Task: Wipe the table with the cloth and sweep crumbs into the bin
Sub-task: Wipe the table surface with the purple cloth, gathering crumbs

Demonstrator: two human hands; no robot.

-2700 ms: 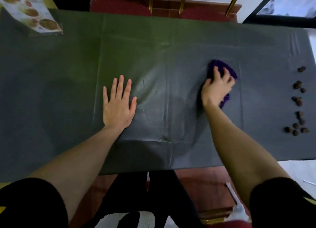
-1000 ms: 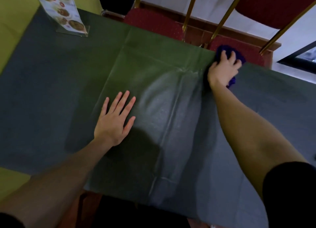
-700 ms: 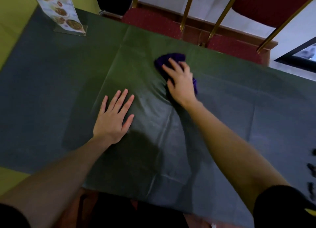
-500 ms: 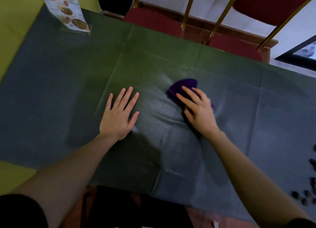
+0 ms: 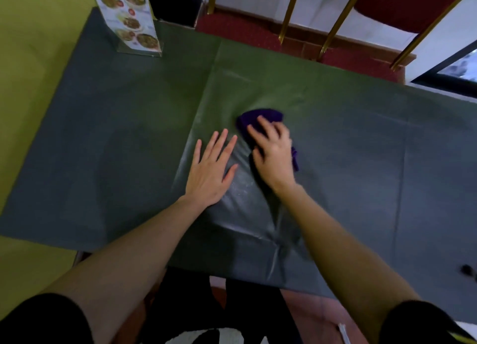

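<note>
A purple cloth [image 5: 260, 116] lies bunched on the dark green table cover [image 5: 129, 137] near the table's middle. My right hand [image 5: 273, 152] presses down on the cloth, its fingers spread over it, and it is blurred by motion. Just to its left, my left hand [image 5: 211, 170] rests flat on the cover, palm down with fingers apart, holding nothing. A few dark crumbs [image 5: 467, 269] show at the right edge of the view near the table's front edge. No bin is in view.
A standing menu card [image 5: 129, 20] in a clear holder stands at the table's far left corner. Red chairs with gold legs [image 5: 289, 10] stand beyond the far edge. A yellow-green surface [image 5: 33, 59] borders the table on the left.
My right hand has swept the cloth from the far edge leftward and toward me, ending beside my left hand. The left hand has stayed flat on the cover.
</note>
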